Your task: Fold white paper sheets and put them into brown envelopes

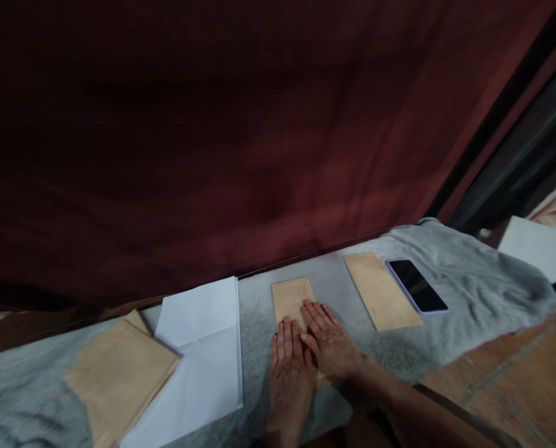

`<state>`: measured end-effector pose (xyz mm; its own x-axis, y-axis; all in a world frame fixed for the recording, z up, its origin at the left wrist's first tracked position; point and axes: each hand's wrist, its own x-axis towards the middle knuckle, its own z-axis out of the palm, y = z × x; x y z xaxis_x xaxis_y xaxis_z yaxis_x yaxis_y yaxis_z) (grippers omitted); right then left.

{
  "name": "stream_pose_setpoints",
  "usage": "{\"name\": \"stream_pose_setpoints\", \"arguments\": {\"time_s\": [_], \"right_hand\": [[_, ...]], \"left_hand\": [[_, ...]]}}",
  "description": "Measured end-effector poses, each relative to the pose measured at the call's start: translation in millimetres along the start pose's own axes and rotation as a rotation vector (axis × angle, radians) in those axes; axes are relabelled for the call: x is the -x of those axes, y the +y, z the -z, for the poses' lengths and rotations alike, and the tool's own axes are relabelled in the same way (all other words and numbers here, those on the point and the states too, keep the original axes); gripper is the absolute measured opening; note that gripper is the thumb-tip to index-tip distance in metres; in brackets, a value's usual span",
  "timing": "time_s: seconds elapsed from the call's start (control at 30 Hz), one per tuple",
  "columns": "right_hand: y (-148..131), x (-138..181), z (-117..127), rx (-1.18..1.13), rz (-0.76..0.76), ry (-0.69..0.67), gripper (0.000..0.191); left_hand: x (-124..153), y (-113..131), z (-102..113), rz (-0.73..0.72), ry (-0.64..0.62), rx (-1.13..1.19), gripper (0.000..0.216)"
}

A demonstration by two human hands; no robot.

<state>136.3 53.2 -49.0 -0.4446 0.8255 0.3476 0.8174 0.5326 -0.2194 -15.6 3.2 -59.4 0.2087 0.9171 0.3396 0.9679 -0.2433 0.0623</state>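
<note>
A brown paper envelope (291,296) lies flat on the grey cloth, its lower part mostly covered by my hands. My left hand (289,364) rests palm down on it with the fingers stretched out. Beside it, my right hand (328,339) also presses flat on the envelope, fingers extended, its thumb touching the left hand. Neither hand grips anything. To the right lies another brown envelope (381,292). Left of my hands are white paper sheets (208,354) with a crease across them, partly under a stack of brown envelopes (122,373).
A phone (418,286) in a pale purple case lies beside the right-hand envelope. Grey cloth (474,267) covers the long surface and bunches up at its right end. Behind hangs a dark red curtain (278,155). A white flat object (539,246) is at far right, above brown floor tiles (515,379).
</note>
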Motion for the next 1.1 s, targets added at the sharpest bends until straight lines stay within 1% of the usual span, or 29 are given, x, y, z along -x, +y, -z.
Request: {"name": "stream_pose_setpoints", "arguments": {"time_s": [0.07, 0.2, 0.3, 0.37, 0.5, 0.6, 0.67, 0.77, 0.83, 0.93, 1.0, 1.1], "right_hand": [[-1, 2, 2, -0.016, -0.005, -0.006, 0.056], [-3, 3, 8, -0.05, -0.012, -0.061, 0.056], [-6, 5, 11, -0.065, -0.018, -0.073, 0.056], [-9, 10, 10, -0.072, 0.001, -0.063, 0.056], [-13, 19, 6, -0.097, 0.052, -0.017, 0.059], [-13, 22, 6, -0.112, 0.078, 0.011, 0.061], [-12, 21, 7, -0.124, 0.079, 0.005, 0.06], [-14, 18, 6, -0.129, 0.067, -0.036, 0.058], [-15, 16, 5, -0.124, 0.07, -0.056, 0.058], [-15, 14, 4, -0.13, 0.082, -0.048, 0.06], [-13, 14, 6, -0.152, 0.092, -0.039, 0.056], [-11, 17, 12, -0.206, 0.116, -0.052, 0.052]], "left_hand": [[1, 0, -2, 0.007, 0.027, -0.01, 0.06], [2, 0, -6, -0.028, 0.071, -0.053, 0.064], [1, -3, -5, -0.043, 0.082, -0.054, 0.067], [-1, -10, -1, -0.051, 0.062, -0.038, 0.066], [-13, -33, 5, -0.1, -0.027, 0.032, 0.057], [-24, -45, 4, -0.074, -0.032, 0.088, 0.051], [-30, -43, 3, -0.084, -0.027, 0.137, 0.048], [-38, -32, 2, -0.134, -0.059, 0.203, 0.048], [-48, -23, 4, -0.161, -0.11, 0.23, 0.049], [-73, -15, 5, -0.229, -0.238, 0.23, 0.052], [-92, -14, 4, -0.249, -0.297, 0.193, 0.052], [-116, -21, -3, -0.247, -0.324, 0.132, 0.053]]}}
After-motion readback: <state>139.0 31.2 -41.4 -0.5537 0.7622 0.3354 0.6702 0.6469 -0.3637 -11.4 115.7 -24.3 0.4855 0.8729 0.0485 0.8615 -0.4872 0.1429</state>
